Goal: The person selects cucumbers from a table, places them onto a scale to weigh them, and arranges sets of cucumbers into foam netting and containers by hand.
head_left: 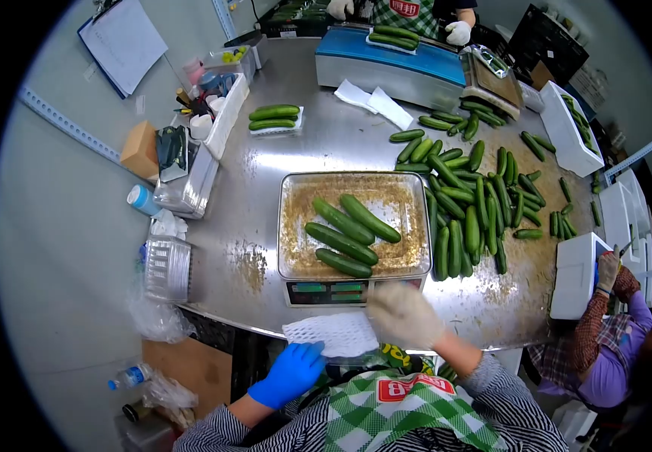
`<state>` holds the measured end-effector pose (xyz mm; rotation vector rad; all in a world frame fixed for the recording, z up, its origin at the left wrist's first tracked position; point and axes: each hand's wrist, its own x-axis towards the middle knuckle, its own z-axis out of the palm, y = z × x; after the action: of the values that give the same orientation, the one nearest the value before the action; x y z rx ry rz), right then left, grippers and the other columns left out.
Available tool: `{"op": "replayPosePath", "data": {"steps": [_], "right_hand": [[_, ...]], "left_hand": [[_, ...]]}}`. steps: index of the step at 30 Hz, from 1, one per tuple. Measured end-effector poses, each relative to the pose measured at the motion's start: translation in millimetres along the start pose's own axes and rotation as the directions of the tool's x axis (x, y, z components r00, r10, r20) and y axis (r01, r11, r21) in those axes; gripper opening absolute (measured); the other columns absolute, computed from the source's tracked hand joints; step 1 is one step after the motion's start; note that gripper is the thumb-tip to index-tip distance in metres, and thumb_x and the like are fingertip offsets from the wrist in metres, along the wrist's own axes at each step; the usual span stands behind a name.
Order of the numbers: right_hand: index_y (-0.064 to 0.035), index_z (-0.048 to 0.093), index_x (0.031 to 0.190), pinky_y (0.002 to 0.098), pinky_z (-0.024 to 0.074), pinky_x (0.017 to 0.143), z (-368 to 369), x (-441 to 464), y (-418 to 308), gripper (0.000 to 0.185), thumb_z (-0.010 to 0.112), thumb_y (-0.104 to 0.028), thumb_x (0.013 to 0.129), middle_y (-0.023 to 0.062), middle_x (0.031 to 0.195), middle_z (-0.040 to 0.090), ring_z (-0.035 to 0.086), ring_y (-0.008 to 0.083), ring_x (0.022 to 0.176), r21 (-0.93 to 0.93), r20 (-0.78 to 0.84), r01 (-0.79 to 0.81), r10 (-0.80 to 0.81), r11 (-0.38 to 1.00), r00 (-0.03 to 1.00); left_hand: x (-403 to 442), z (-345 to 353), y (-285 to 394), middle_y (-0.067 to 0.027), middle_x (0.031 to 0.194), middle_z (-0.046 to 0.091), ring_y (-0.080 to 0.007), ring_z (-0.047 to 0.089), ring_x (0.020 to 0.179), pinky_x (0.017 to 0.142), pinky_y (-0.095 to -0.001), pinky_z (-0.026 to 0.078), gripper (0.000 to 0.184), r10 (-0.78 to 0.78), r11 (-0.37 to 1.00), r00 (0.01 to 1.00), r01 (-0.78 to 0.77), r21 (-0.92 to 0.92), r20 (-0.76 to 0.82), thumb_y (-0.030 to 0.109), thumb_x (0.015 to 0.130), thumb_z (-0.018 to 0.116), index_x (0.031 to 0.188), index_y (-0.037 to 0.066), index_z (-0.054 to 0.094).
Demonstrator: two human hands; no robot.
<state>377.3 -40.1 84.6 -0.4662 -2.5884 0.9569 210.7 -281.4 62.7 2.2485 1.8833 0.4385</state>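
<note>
Several green cucumbers (pixel 345 237) lie on the rusty pan of a weighing scale (pixel 292 218). In a blue glove, my left hand (pixel 290 373) is closed on the edge of a white foam net-patterned sheet (pixel 332 333) in front of the scale. My right hand (pixel 404 313), in a pale glove, is blurred by motion at the scale's front right edge; what its fingers do cannot be made out. A big pile of cucumbers (pixel 484 196) spreads to the right of the scale. Cucumbers on a white tray (pixel 275 118) sit at the back left.
A blue-topped wrapping machine (pixel 394 64) stands at the back, a co-worker's gloved hands behind it. White foam boxes (pixel 576 275) line the right side, near another person at work. Bins and stacked trays (pixel 168 267) edge the left of the metal table (pixel 228 218).
</note>
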Motion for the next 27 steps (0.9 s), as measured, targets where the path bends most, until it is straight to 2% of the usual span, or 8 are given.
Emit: {"op": "replayPosePath", "data": {"steps": [3, 10, 14, 17, 20, 22, 24, 27], "right_hand": [[-0.0082, 0.061, 0.108, 0.0433, 0.0537, 0.074, 7.6, 40.2, -2.6, 0.031, 0.069, -0.027, 0.085, 0.0152, 0.09, 0.061, 0.065, 0.0318, 0.084, -0.417, 0.003, -0.146, 0.162, 0.897, 0.987], [-0.0063, 0.062, 0.106, 0.0434, 0.0542, 0.072, 50.3, 60.5, 1.4, 0.033, 0.07, -0.028, 0.082, 0.0135, 0.095, 0.06, 0.066, 0.0323, 0.085, -0.469, -0.036, -0.195, 0.202, 0.862, 0.979], [-0.0011, 0.067, 0.107, 0.039, 0.0546, 0.076, 36.7, 56.3, 6.2, 0.039, 0.072, -0.029, 0.081, 0.0169, 0.097, 0.067, 0.067, 0.0292, 0.085, -0.085, 0.014, -0.414, 0.417, 0.906, 0.909], [0.006, 0.065, 0.114, 0.0314, 0.054, 0.077, 2.1, 53.7, 7.4, 0.051, 0.072, -0.033, 0.081, 0.0177, 0.099, 0.071, 0.067, 0.0208, 0.083, 0.318, 0.147, -0.634, 0.624, 0.705, 0.768], [0.0061, 0.065, 0.114, 0.032, 0.0538, 0.077, -8.6, 60.8, 23.7, 0.045, 0.07, -0.028, 0.085, 0.0177, 0.096, 0.071, 0.067, 0.0213, 0.084, 0.451, -0.048, -0.576, 0.663, 0.682, 0.747], [0.0032, 0.062, 0.117, 0.0384, 0.054, 0.075, -2.2, 71.9, 42.3, 0.044, 0.068, -0.028, 0.087, 0.0186, 0.094, 0.067, 0.067, 0.0293, 0.082, -0.006, -0.214, -0.439, 0.428, 0.898, 0.878], [0.0015, 0.062, 0.117, 0.0426, 0.0534, 0.074, 2.9, 86.0, 54.9, 0.043, 0.068, -0.028, 0.086, 0.0189, 0.094, 0.065, 0.066, 0.0336, 0.082, -0.348, -0.234, -0.295, 0.223, 0.89, 0.946], [-0.0046, 0.061, 0.121, 0.0463, 0.0522, 0.077, -1.9, 105.1, 57.8, 0.042, 0.066, -0.03, 0.087, 0.0213, 0.096, 0.063, 0.065, 0.0376, 0.087, -0.532, -0.133, -0.229, 0.187, 0.815, 0.973]], "left_hand": [[-3.2, 1.2, 3.8, -0.0131, 0.11, 0.061, -0.0269, 0.061, 0.094, 0.08, -0.0367, 0.05, 0.019, -0.074, 0.997, 0.996, 0.072, -0.028, -0.057, 0.013, 0.078, 0.064, 0.095, 0.005, 0.064], [-16.0, 7.6, -7.8, -0.0121, 0.11, 0.063, -0.0279, 0.063, 0.093, 0.078, -0.0369, 0.053, 0.016, -0.131, 0.989, 0.989, 0.126, -0.076, -0.072, 0.011, 0.078, 0.067, 0.093, 0.006, 0.066], [-19.7, 3.9, -15.6, -0.0118, 0.107, 0.064, -0.028, 0.064, 0.092, 0.077, -0.0373, 0.053, 0.017, -0.142, 0.989, 0.981, 0.134, -0.063, -0.132, 0.01, 0.077, 0.068, 0.094, 0.007, 0.068], [-24.2, -5.3, -21.3, -0.0124, 0.108, 0.063, -0.0283, 0.064, 0.094, 0.082, -0.0372, 0.052, 0.022, -0.194, 0.98, 0.966, 0.185, -0.068, -0.171, 0.008, 0.074, 0.067, 0.096, 0.005, 0.069], [-22.0, -20.0, -30.4, -0.0121, 0.106, 0.063, -0.0283, 0.063, 0.093, 0.082, -0.0384, 0.052, 0.025, -0.164, 0.987, 0.965, 0.159, -0.037, -0.203, 0.008, 0.072, 0.068, 0.098, 0.006, 0.071], [-22.0, -20.4, -36.8, -0.0117, 0.105, 0.062, -0.0284, 0.063, 0.092, 0.082, -0.0396, 0.051, 0.032, -0.152, 0.988, 0.962, 0.15, -0.025, -0.227, 0.008, 0.072, 0.068, 0.104, 0.007, 0.071], [-17.7, -27.0, -43.1, -0.0115, 0.104, 0.062, -0.0286, 0.062, 0.091, 0.082, -0.0398, 0.051, 0.036, -0.151, 0.988, 0.958, 0.153, -0.01, -0.244, 0.008, 0.072, 0.068, 0.107, 0.008, 0.071], [-14.9, -38.2, -59.6, -0.0111, 0.104, 0.063, -0.0288, 0.062, 0.088, 0.079, -0.0411, 0.051, 0.045, -0.179, 0.981, 0.95, 0.191, 0.02, -0.254, 0.005, 0.072, 0.066, 0.116, 0.009, 0.069]]}}
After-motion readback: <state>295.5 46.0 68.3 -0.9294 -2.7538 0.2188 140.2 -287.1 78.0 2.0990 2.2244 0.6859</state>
